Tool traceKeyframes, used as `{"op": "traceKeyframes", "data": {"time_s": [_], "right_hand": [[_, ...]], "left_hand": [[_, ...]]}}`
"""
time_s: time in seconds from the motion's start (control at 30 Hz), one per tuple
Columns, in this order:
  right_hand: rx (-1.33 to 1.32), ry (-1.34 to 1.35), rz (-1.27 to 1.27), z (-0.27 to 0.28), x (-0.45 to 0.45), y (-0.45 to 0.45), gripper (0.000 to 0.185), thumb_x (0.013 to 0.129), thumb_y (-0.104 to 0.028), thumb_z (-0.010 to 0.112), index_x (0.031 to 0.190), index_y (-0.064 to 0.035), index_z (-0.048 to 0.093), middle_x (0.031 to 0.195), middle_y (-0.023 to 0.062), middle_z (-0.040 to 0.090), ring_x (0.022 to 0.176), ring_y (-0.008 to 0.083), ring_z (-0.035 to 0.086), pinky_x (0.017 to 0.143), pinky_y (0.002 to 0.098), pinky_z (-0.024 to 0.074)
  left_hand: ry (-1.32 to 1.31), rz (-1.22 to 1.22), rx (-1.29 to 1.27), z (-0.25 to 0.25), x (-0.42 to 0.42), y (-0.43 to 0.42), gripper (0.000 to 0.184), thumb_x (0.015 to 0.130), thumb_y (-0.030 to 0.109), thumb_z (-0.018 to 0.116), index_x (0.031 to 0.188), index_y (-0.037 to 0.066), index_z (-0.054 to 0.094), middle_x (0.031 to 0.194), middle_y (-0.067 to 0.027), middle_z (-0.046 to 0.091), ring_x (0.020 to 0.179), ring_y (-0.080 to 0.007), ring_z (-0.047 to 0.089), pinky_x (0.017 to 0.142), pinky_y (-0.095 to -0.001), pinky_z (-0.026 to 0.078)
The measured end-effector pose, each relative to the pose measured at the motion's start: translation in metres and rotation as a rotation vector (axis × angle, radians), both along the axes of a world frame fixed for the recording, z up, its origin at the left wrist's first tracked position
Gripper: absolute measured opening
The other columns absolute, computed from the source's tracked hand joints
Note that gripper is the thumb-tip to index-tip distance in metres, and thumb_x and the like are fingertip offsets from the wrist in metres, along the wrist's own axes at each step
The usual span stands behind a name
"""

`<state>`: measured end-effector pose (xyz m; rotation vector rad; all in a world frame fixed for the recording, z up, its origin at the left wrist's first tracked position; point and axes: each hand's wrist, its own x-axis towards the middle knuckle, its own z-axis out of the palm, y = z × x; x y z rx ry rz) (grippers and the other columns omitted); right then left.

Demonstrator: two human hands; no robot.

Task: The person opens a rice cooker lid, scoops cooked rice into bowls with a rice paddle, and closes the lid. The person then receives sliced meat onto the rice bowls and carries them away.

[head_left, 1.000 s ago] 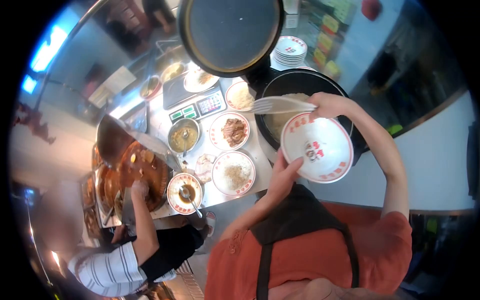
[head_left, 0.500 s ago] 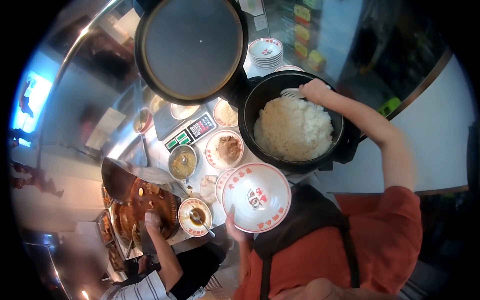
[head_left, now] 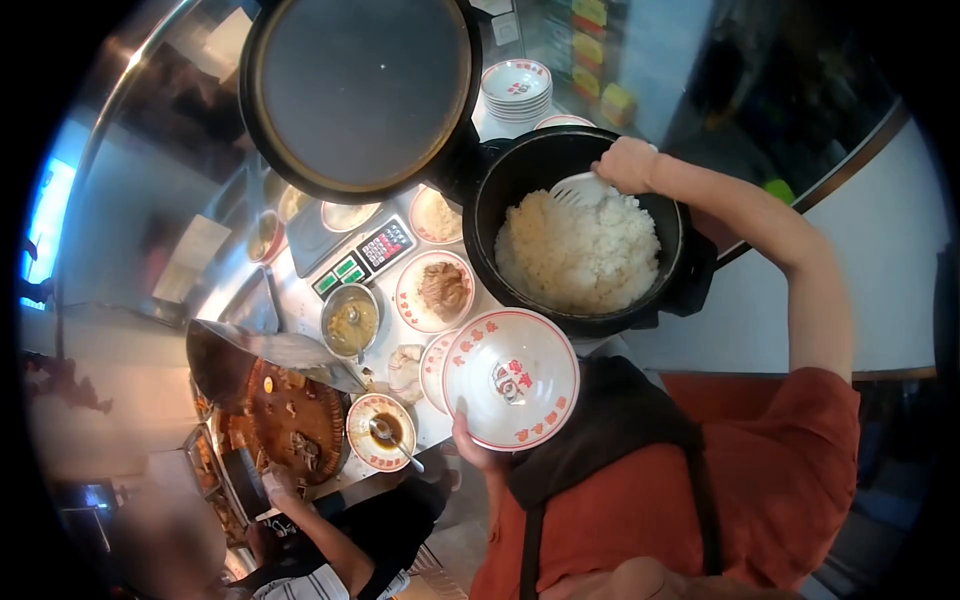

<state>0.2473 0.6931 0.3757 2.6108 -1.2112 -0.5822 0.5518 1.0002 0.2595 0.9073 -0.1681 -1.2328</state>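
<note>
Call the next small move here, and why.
I'd probably scoop heaped white rice with the white slotted paddle: the right hand holds it at the mound, and the left hand holds an empty white red-printed round bowl near the round black cooker.

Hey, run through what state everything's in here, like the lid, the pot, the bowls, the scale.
Cooker lid: open
Cooker: partly filled with rice
Paddle: in right hand, at the rice
Held bowl: empty, in left hand
Meat bowl: filled
Sauce bowl: part full, spoon inside
Small bowls: stacked
Scale: displays green
</note>
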Motion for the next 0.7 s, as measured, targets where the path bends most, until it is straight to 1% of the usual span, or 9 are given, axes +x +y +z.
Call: {"op": "traceKeyframes", "data": {"time_s": [0.07,0.13,0.17,0.23,0.4,0.57,0.63,0.67,0.7], "right_hand": [[-0.003,0.063,-0.021,-0.020,-0.014,-0.017,0.019,0.077,-0.018,0.052,0.083,-0.0056,0.065,0.077,0.0131,0.066,0.076,0.0292,0.064,0.067,0.0394,0.0504],[0.125,0.076,-0.053,-0.048,-0.019,-0.022,0.017,0.073,-0.016,0.053,0.082,-0.0065,0.064,0.077,0.0135,0.065,0.075,0.0308,0.064,0.067,0.0401,0.0494],[0.201,0.045,-0.085,-0.052,-0.015,-0.017,0.017,0.073,-0.017,0.055,0.082,-0.0059,0.064,0.079,0.0157,0.065,0.077,0.0323,0.063,0.069,0.0411,0.0489],[0.258,0.009,-0.069,-0.049,-0.010,-0.009,0.018,0.074,-0.019,0.055,0.083,-0.0052,0.064,0.080,0.0162,0.065,0.079,0.0331,0.062,0.070,0.0415,0.0484],[0.450,-0.136,0.008,-0.047,0.006,0.017,0.024,0.078,-0.022,0.056,0.091,-0.0041,0.063,0.084,0.0183,0.063,0.086,0.0366,0.059,0.076,0.0435,0.0459],[0.597,-0.252,-0.035,-0.049,0.008,0.033,0.023,0.079,-0.018,0.056,0.096,-0.0040,0.062,0.083,0.0173,0.063,0.086,0.0371,0.059,0.077,0.0438,0.0438],[0.664,-0.382,0.059,-0.065,0.007,0.037,0.020,0.078,-0.018,0.055,0.089,-0.0018,0.061,0.077,0.0132,0.063,0.075,0.0302,0.060,0.065,0.0403,0.0465],[0.663,-0.382,0.060,-0.063,0.008,0.040,0.020,0.078,-0.018,0.055,0.089,-0.0018,0.061,0.077,0.0132,0.063,0.075,0.0302,0.060,0.065,0.0403,0.0465],[0.797,-0.371,-0.134,-0.063,0.011,0.042,0.017,0.078,-0.017,0.055,0.084,-0.0019,0.060,0.068,0.0103,0.059,0.062,0.0252,0.057,0.056,0.0374,0.0441]], "left_hand": [[0.093,0.005,-0.006,0.004,0.000,-0.001,0.050,0.090,0.028,0.033,0.122,-0.011,0.040,0.119,-0.0216,0.049,0.109,-0.0272,0.050,0.092,-0.0376,0.041],[-0.052,0.036,0.006,-0.009,0.002,0.001,0.053,0.090,0.031,0.032,0.124,-0.009,0.039,0.122,-0.0212,0.048,0.110,-0.0277,0.050,0.094,-0.0375,0.039],[-0.055,0.040,0.008,0.003,-0.001,-0.002,0.053,0.090,0.031,0.032,0.124,-0.009,0.039,0.122,-0.0212,0.048,0.110,-0.0277,0.050,0.094,-0.0375,0.039],[0.094,-0.030,-0.065,0.024,-0.008,-0.007,0.055,0.089,0.031,0.031,0.126,-0.009,0.037,0.124,-0.0212,0.047,0.112,-0.0281,0.049,0.095,-0.0374,0.038],[0.080,-0.035,-0.045,0.028,-0.012,-0.010,0.056,0.089,0.033,0.032,0.127,-0.008,0.036,0.125,-0.0212,0.046,0.112,-0.0283,0.048,0.095,-0.0372,0.038],[0.050,-0.013,-0.056,0.019,-0.012,-0.011,0.057,0.089,0.034,0.032,0.127,-0.007,0.037,0.124,-0.0207,0.047,0.112,-0.0282,0.049,0.095,-0.0372,0.039],[0.114,-0.013,-0.048,0.024,-0.015,-0.012,0.056,0.089,0.034,0.032,0.127,-0.007,0.037,0.124,-0.0205,0.047,0.112,-0.0280,0.049,0.095,-0.0370,0.039],[0.114,-0.013,-0.049,0.024,-0.016,-0.012,0.056,0.089,0.034,0.032,0.127,-0.007,0.037,0.124,-0.0205,0.047,0.112,-0.0280,0.049,0.095,-0.0370,0.039],[0.063,0.006,-0.037,0.023,-0.016,-0.012,0.058,0.088,0.036,0.033,0.129,-0.005,0.035,0.126,-0.0200,0.045,0.113,-0.0289,0.047,0.096,-0.0385,0.038]]}}
